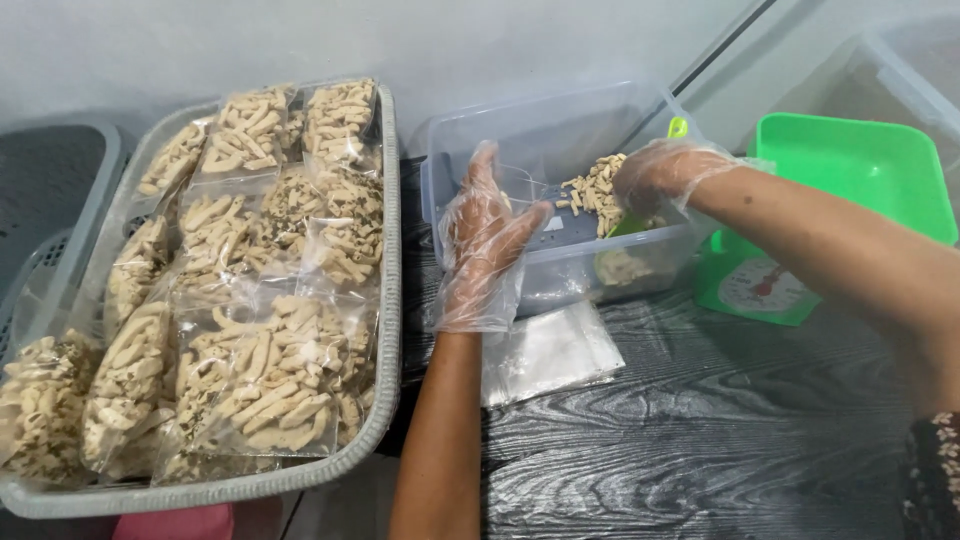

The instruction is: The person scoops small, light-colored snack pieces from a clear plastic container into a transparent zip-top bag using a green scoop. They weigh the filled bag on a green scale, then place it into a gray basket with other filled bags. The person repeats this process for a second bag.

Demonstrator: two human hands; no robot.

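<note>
Two hands show, a left (483, 240) and a right (662, 172), each in one clear glove. One grey tray (388, 300) holds about a dozen filled snack bags (270, 375); an exact count is hard, since they overlap. One clear tub (540, 130) contains one loose heap of snack sticks (595, 190) and one green scoop (677, 128). One green scale (850, 170) stands on the desk (700, 430). One small stack of empty bags (550, 350) lies there; its number cannot be told. One grey basket (50, 180) sits at the left.
</note>
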